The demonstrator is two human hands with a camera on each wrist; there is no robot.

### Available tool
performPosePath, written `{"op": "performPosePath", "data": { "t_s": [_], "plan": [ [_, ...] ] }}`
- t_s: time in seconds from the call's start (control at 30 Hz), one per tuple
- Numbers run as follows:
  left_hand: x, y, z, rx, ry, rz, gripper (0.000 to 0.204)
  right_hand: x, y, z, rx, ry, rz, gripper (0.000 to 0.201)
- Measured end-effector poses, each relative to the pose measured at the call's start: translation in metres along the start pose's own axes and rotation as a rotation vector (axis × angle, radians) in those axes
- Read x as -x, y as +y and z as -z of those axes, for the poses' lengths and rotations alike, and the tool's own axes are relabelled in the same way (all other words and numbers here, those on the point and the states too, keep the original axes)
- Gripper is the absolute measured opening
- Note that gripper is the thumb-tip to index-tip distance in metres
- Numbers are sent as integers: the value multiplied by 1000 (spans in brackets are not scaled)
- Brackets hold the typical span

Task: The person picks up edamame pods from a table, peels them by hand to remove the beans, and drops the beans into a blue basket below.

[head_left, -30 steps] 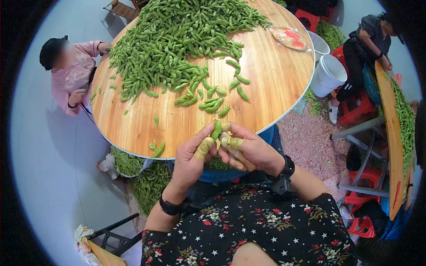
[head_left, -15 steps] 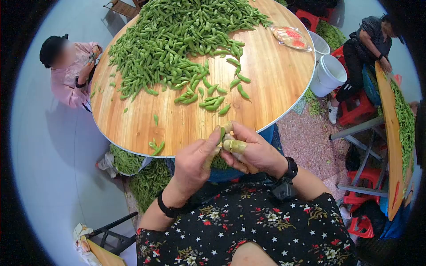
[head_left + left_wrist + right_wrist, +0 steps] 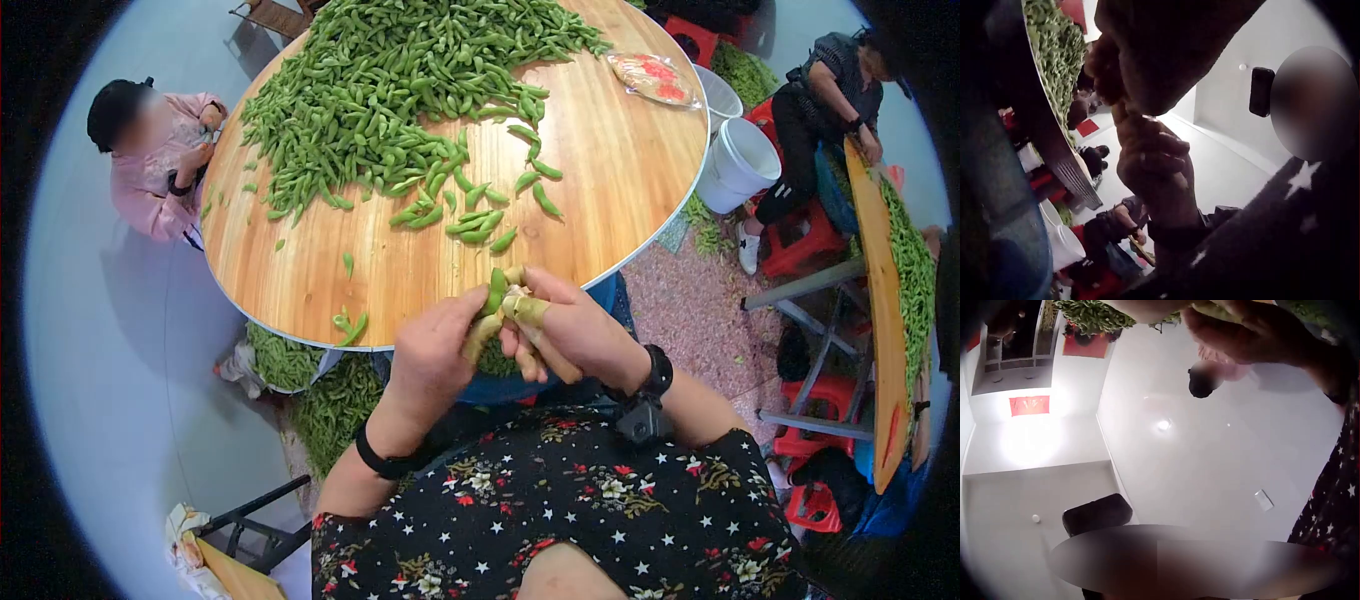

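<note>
In the head view, a green soybean pod (image 3: 497,290) stands upright between the two hands, just past the table's near edge. My left hand (image 3: 432,345) pinches it between thumb and fingers from the left. From the other side, my right hand (image 3: 580,330) has its index fingertip and thumb at the pod, with the remaining fingers curled below. Yellowish coverings wrap the thumbs and the right index finger. Something small and pale shows between the right thumb and index finger. The left wrist view is dark, with both hands meeting; fingers hide the pod there.
A large heap of soybean pods (image 3: 380,110) covers the far part of the round wooden table (image 3: 600,190). Several loose pods lie nearer, beside a plastic-wrapped packet (image 3: 655,80). White buckets (image 3: 740,165) stand at right. One person (image 3: 165,150) sits at left, another (image 3: 830,110) at right.
The left hand turned and its thumb shifted on the pod, which was mostly hidden half a second ago and shows again. The person at left drew both hands together off the table.
</note>
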State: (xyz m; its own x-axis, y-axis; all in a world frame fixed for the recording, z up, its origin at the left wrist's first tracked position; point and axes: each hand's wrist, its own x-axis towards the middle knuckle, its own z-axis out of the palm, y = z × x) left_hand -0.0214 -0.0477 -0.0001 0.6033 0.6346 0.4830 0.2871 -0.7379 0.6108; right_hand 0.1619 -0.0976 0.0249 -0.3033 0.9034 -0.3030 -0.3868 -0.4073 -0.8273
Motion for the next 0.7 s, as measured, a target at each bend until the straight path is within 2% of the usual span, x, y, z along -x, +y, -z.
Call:
{"op": "performPosePath", "data": {
  "t_s": [0.07,0.13,0.2,0.23,0.3,0.33,0.37,0.4,0.43,0.47,0.53,0.57,0.63,0.67,0.7],
  "plan": [
    [-5,13,-3,-152,76,-87,34,2,2,-4,78,21,30,17],
    [-5,11,-11,-135,110,-89,29,-2,6,-7,76,36,78,16],
    [-4,8,-18,-114,139,97,20,-9,10,-6,84,56,116,15],
    [-6,8,-19,-112,139,96,20,-12,12,-5,90,77,151,14],
    [-16,8,-20,138,215,357,16,-17,11,-6,136,122,156,12],
    [-19,2,-19,138,215,358,16,-19,10,-5,181,166,161,11],
    [-21,-8,-18,407,161,537,19,-23,13,-1,181,166,161,11],
    [-21,-16,-18,679,102,712,22,-29,16,5,407,208,256,11],
    [-23,-20,-18,602,93,669,22,-33,16,10,635,250,353,12],
    [-24,-20,-20,602,93,666,22,-34,15,14,636,251,356,12],
    [-23,-19,-24,220,140,390,21,-33,9,17,846,295,487,21],
    [-22,-22,-24,219,139,390,21,-36,9,18,845,295,487,21],
    [-20,-28,-27,42,152,226,22,-41,13,23,944,451,574,24],
    [-19,-27,-27,42,152,227,22,-44,13,25,944,451,572,24],
    [-17,-24,-27,39,130,233,21,-46,13,26,658,338,454,23]
  ]
}}
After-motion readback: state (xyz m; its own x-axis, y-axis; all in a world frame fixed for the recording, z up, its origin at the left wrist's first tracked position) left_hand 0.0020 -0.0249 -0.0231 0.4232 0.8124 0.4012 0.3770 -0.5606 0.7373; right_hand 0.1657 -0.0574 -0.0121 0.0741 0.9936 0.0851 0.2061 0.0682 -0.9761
